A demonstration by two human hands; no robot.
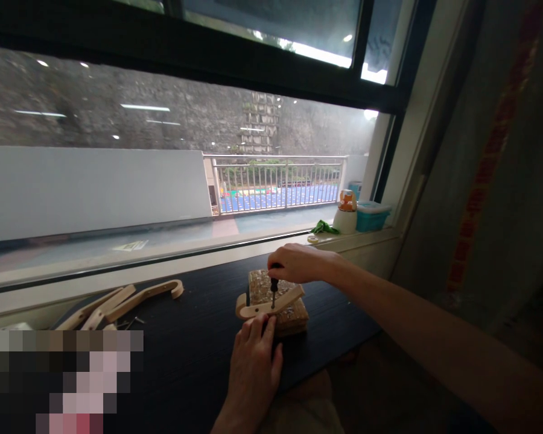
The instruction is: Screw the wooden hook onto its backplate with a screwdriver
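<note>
My right hand [298, 263] is wrapped round the dark handle of a screwdriver [274, 286], which stands nearly upright. Its tip meets a curved light-wood piece [286, 301] with a hooked left end and a dark hole in it. That piece lies across a thick block [262, 283] of pressed, straw-like material on the dark table [185, 355]. From the near side, my left hand [256, 355] holds the wood with its fingertips at the edge, the thumb apart. Whether a screw sits under the tip is too small to tell.
More curved wooden pieces [127, 301] lie at the table's left, with some small metal screws [136, 321] beside them. The sill at the right holds a green cloth [324, 227], a white-and-orange container [345, 220] and a teal box [371, 218]. A pixelated patch hides the lower left corner.
</note>
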